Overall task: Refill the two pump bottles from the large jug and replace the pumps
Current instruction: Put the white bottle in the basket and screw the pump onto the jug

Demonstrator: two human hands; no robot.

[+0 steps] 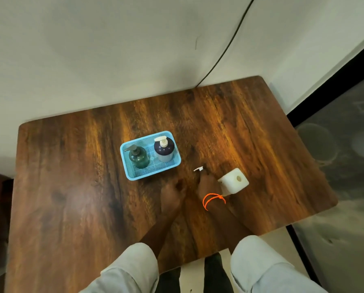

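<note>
Sleeves (134,269) nearest; jug (234,181) beside right hand (208,182); cable (225,49) behind.

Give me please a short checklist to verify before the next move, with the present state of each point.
1. Jug is open: ok, its mouth shows, and a small white cap lies on the table.
2. Both pump bottles stand in the blue basket: ok.
3. Pumps removed: not ok, the green bottle and the dark bottle both wear theirs.
4. Left hand free: ok.
5. Right hand grip on the jug: cannot tell.
6. Liquid level in the jug: cannot tell.
</note>
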